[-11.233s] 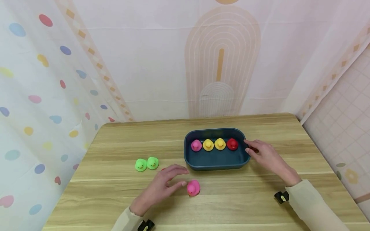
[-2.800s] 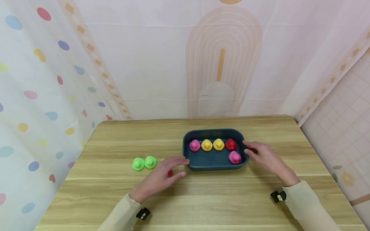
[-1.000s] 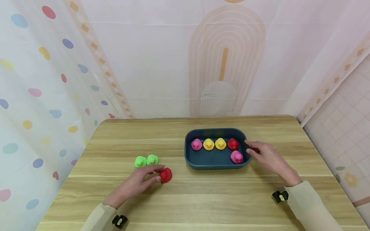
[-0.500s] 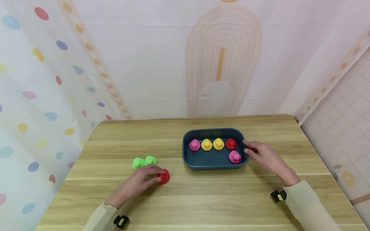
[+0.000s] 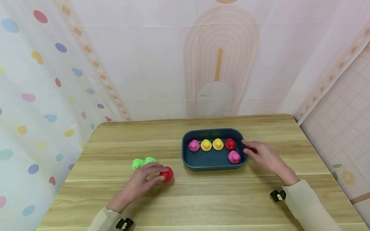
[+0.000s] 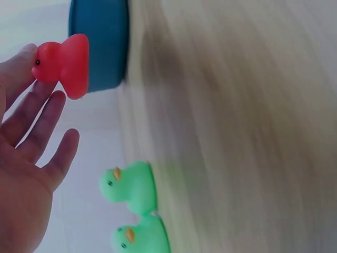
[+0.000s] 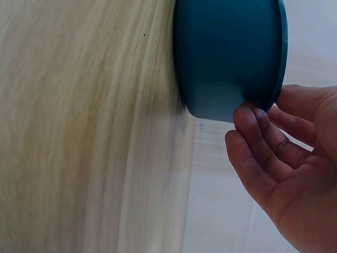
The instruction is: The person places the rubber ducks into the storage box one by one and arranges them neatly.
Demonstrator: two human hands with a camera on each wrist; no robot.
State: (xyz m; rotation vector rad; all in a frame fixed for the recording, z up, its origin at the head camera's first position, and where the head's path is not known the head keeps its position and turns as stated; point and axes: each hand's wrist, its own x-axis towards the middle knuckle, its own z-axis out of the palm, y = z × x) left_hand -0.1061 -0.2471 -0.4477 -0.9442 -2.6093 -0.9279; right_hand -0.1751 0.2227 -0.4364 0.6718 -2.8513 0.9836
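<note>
Spotted cloth [image 5: 34,96] hangs on your left, and pale cloth [image 5: 150,64] hangs behind the wooden bench [image 5: 202,202]. Your left hand [image 5: 140,183] pinches a red duck [image 5: 168,175] by its head, fingers narrow around it, and the duck's bottom is up off the bench. It is left of the blue tub [image 5: 206,161], near two green ducks [image 6: 138,188] on the bench. Your right hand [image 5: 267,158] holds the tub's right end, fingers bent at the rim. Along the tub's back sit a pink duck [image 5: 194,146], two yellow ducks [image 5: 206,146] and another red duck [image 5: 230,144]. One more pink duck [image 5: 234,157] sits in front of that red one. You look to be at the lifting step. To go in, your duck must clear the rim, then come down on the bare front part. Hold the tub steady.
</note>
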